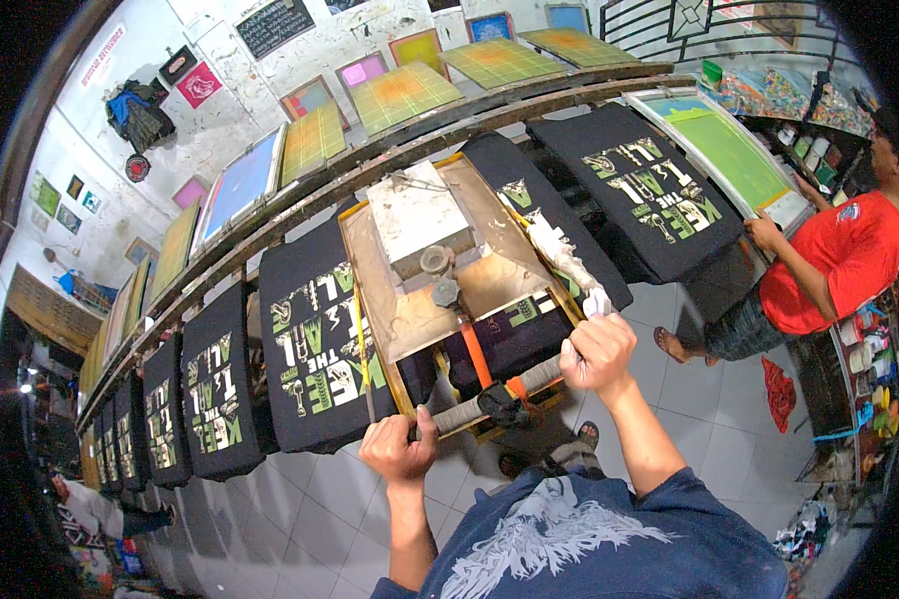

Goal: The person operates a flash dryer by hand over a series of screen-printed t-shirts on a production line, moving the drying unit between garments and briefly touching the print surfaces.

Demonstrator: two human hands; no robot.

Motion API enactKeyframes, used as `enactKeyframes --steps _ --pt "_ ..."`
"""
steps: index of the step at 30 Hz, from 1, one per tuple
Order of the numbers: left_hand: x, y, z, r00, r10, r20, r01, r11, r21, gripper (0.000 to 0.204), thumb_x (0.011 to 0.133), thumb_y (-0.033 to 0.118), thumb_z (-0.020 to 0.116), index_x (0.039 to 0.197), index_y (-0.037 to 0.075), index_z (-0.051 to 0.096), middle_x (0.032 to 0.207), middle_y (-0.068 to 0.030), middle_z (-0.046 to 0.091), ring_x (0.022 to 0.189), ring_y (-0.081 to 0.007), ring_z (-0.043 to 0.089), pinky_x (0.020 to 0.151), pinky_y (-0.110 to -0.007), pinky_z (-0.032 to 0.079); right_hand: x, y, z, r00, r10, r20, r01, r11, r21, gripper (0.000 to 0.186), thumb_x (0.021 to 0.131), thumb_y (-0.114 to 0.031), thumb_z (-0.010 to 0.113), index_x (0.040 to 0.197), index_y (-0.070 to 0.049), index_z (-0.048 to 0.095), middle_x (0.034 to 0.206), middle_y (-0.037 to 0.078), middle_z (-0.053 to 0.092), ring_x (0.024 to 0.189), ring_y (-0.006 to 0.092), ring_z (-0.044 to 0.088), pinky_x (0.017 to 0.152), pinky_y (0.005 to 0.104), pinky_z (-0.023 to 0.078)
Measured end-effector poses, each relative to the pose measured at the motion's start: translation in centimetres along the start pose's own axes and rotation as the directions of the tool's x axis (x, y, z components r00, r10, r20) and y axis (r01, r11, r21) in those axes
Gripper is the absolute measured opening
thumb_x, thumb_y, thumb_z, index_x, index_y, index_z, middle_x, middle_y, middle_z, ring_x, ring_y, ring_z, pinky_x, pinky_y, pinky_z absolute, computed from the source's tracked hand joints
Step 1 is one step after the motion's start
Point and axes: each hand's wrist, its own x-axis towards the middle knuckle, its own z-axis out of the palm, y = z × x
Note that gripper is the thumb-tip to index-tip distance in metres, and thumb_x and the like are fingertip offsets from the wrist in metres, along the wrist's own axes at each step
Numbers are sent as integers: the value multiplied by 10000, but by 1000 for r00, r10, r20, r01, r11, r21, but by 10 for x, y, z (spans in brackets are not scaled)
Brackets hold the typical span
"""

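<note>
My left hand (405, 439) and my right hand (599, 349) are closed on either end of a grey wrapped handle bar (454, 415), which has a black bundle (497, 401) tied at its middle. The bar belongs to a heavy framed rig (489, 235) carrying a white block (410, 210) and a grey round weight (446, 292). An orange strap (474, 354) runs down to the bar. A white crumpled cloth (564, 255) lies along its right side, near my right hand. Black shirts (305, 260) with green and white prints lie on boards underneath and to both sides.
A co-worker (829, 270) in red at the right holds a green screen frame (719, 150). More screens (405, 98) stand along the rail behind the shirts. Another person (100, 509) is at the lower left. A red cloth (779, 394) lies on the tiled floor (699, 439).
</note>
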Motion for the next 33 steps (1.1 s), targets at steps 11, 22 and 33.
enactKeyframes --steps 11,22,33 --pt "0 3 0 999 -26 -46 25 999 -29 337 842 196 746 591 98 544 536 -75 515 484 -277 523 495 -390 379 0 -2 0 1000 8 6 -8 1000 11 246 729 -175 670 596 -115 472 592 62 452 545 257 501 553 399 359" --pt "0 4 -2 998 -38 -57 37 999 -23 353 803 171 774 571 105 516 527 -65 474 477 -263 503 493 -374 372 3 -7 -4 999 5 36 -6 1000 6 251 753 -165 671 616 -106 469 599 70 456 555 269 510 563 407 383" --pt "1 7 -1 997 -40 -61 39 999 -33 363 856 197 740 579 96 530 532 -86 512 470 -287 506 491 -403 360 1 -4 -4 999 12 32 -12 1000 16 250 759 -166 680 609 -111 489 601 62 481 560 258 534 564 409 400"
